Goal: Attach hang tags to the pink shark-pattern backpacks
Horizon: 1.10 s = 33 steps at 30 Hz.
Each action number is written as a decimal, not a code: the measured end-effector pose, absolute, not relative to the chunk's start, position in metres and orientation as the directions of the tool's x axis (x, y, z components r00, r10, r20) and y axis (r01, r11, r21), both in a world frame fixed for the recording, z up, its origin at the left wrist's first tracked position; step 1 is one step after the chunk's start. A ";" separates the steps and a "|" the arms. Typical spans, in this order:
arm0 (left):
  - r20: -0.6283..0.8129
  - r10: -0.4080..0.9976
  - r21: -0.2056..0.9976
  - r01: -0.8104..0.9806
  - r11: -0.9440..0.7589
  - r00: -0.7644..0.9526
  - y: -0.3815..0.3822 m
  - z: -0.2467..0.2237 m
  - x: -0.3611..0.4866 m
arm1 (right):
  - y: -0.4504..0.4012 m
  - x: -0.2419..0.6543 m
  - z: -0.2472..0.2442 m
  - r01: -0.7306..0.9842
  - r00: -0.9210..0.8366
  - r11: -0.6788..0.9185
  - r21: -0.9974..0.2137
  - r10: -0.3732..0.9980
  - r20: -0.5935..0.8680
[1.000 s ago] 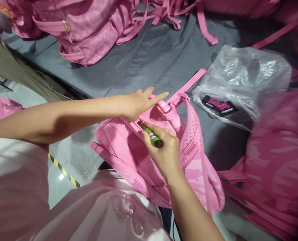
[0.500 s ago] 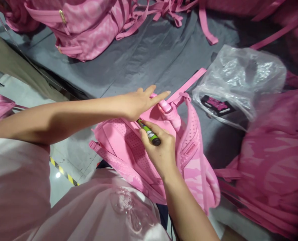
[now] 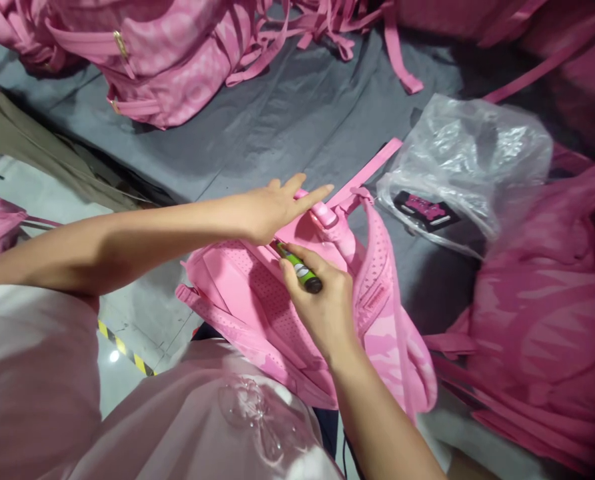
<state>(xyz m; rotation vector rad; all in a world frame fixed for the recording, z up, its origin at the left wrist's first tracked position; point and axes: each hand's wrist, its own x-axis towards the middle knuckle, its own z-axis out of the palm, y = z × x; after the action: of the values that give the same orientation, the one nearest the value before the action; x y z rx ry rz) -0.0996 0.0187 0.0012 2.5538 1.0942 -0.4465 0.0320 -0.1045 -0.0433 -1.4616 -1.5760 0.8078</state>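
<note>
A pink camouflage backpack (image 3: 385,357) leans at the table's near edge against my body, its dotted straps and back panel towards me. Across its top lies my left hand (image 3: 272,207), palm down with fingers spread, next to the pink handle loop (image 3: 323,213). In my right hand (image 3: 322,300) is a thick, green pen-shaped tool with a black end (image 3: 301,268). The fingers wrap round it. Its far tip points in below my left wrist and is hidden there, so I cannot tell what it touches.
On the grey-covered table (image 3: 217,147) lies a clear plastic bag (image 3: 472,150) with a black-and-pink patch (image 3: 425,210). Pink backpacks stand at the back left (image 3: 167,67) and right (image 3: 542,320). Yellow-black tape (image 3: 122,347) marks the floor at left.
Both hands keep nearly the same pose on the backpack. The view has shifted slightly, so the table things sit a little lower and further left.
</note>
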 end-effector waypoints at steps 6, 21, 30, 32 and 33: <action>-0.408 0.649 0.120 0.742 -0.659 0.642 0.013 0.014 -0.100 | -0.109 0.047 -0.016 0.369 -0.072 0.090 -0.925 0.995 0.068; -0.399 0.684 0.131 0.776 -0.617 0.611 0.014 0.017 -0.097 | 0.049 0.252 -0.092 0.979 0.199 -0.193 0.063 0.971 -0.130; -0.448 0.678 0.138 0.794 -0.592 0.583 0.016 0.017 -0.094 | 0.053 0.251 -0.085 0.946 0.319 -0.305 0.107 0.935 -0.158; -0.451 0.680 0.140 0.798 -0.586 0.578 0.016 0.019 -0.093 | 0.053 0.254 -0.089 0.903 0.429 -0.421 0.083 0.884 -0.187; -0.454 0.682 0.139 0.801 -0.582 0.574 0.015 0.020 -0.092 | 0.052 0.254 -0.091 0.902 0.432 -0.421 0.097 0.880 -0.199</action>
<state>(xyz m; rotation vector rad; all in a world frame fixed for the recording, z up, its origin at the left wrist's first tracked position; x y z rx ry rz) -0.0922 0.0154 0.0204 2.4787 1.2112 -0.5096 0.2545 0.0519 -0.0911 -2.8139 -1.7723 0.1960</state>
